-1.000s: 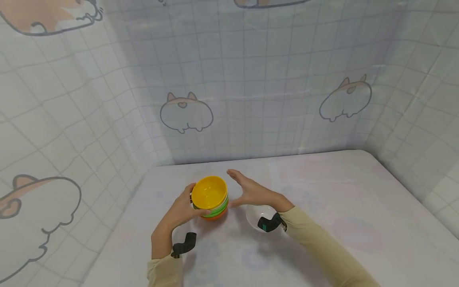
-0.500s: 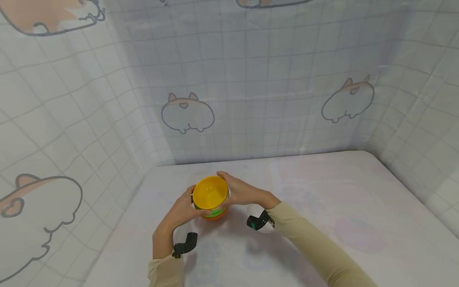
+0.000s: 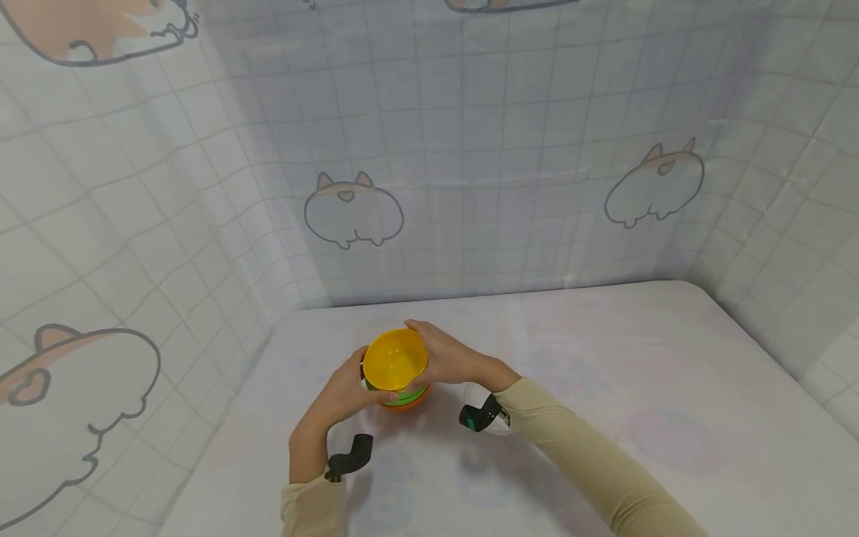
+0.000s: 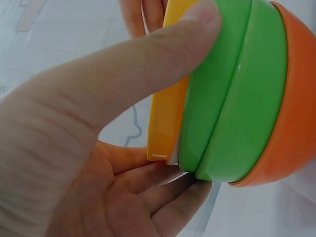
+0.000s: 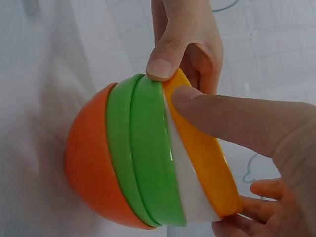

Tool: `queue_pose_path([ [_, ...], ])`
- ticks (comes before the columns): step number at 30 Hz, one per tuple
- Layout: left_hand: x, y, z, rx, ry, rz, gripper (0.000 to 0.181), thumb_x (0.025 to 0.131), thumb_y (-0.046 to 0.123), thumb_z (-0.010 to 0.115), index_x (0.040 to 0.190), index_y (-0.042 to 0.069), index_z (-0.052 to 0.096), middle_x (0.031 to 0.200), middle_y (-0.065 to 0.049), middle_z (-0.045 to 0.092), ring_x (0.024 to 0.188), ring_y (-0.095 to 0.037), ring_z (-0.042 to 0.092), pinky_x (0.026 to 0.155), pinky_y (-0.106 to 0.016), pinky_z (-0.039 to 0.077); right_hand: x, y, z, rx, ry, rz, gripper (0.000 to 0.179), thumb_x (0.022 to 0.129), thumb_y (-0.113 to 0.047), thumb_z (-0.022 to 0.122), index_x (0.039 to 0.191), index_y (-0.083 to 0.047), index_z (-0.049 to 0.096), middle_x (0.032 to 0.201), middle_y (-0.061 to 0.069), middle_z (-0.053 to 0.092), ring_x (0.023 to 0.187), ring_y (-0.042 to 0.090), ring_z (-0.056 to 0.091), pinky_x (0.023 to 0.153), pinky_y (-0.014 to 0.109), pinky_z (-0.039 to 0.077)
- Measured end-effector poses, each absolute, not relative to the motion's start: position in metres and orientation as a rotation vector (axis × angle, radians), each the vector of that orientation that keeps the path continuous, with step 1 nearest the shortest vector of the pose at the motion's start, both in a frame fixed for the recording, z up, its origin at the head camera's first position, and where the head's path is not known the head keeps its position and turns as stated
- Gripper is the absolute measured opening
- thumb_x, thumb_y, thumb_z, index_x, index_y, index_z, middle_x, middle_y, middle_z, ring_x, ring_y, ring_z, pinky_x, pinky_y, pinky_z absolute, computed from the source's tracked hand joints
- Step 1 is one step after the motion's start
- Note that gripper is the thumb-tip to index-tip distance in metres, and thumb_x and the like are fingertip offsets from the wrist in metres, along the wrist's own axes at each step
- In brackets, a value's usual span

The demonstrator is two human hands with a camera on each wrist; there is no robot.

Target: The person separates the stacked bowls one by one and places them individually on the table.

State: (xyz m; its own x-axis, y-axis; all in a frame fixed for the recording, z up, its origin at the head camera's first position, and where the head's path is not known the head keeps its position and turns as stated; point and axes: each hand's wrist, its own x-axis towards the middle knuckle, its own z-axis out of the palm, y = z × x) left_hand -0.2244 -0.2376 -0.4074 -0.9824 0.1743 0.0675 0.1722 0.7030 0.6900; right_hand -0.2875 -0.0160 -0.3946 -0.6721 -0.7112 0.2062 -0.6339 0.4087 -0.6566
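Observation:
Both hands hold a stack of nested bowls above the table's left-middle part. On top is a yellow bowl (image 3: 396,359), and beneath it a white bowl (image 5: 190,185), two green bowls (image 5: 153,153) and an orange bowl (image 5: 91,163). My left hand (image 3: 344,389) grips the stack's left side, thumb across the yellow and green rims. With thumb and fingers, my right hand (image 3: 451,358) grips the yellow bowl's right side. The yellow bowl tilts, its far side raised away from the green ones. The white bowl shows in the widened gap.
A separate white bowl (image 3: 473,394) stands on the table (image 3: 604,358) below my right wrist, partly hidden by a black wrist-camera mount (image 3: 478,416). Sheets with a grid and dog drawings (image 3: 352,212) hang behind and at both sides.
My right hand has moved left from beside the stack and taken hold of the yellow bowl, which now tips slightly. My left hand keeps its grip.

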Motion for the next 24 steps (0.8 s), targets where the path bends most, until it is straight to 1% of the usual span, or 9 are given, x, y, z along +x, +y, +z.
queue_pose_path([
  [15, -0.2219, -0.2386, -0.4071, 0.326, 2.864, 1.219, 0.093, 0.073, 0.038, 0.085, 0.144, 0.005, 0.035, 0.137, -0.011, 0.049, 0.122, -0.029, 0.050, 0.100, -0.052, 0.041, -0.2872, -0.0128, -0.3988, -1.231, 2.556, -1.159, 0.102, 0.071, -0.034, 0.086, 0.148, 0.000, 0.028, 0.146, 0.013, 0.040, 0.125, 0.024, 0.046, 0.100, 0.035, 0.043],
  [24, -0.2203, -0.2378, -0.4051, 0.310, 2.861, 1.204, 0.094, 0.073, 0.039, 0.085, 0.144, 0.004, 0.034, 0.138, -0.011, 0.048, 0.123, -0.029, 0.049, 0.100, -0.052, 0.041, -0.2854, -0.0113, -0.4006, -1.222, 2.587, -1.195, 0.098, 0.072, -0.035, 0.086, 0.147, -0.002, 0.033, 0.146, 0.012, 0.042, 0.128, 0.024, 0.045, 0.101, 0.035, 0.042],
])
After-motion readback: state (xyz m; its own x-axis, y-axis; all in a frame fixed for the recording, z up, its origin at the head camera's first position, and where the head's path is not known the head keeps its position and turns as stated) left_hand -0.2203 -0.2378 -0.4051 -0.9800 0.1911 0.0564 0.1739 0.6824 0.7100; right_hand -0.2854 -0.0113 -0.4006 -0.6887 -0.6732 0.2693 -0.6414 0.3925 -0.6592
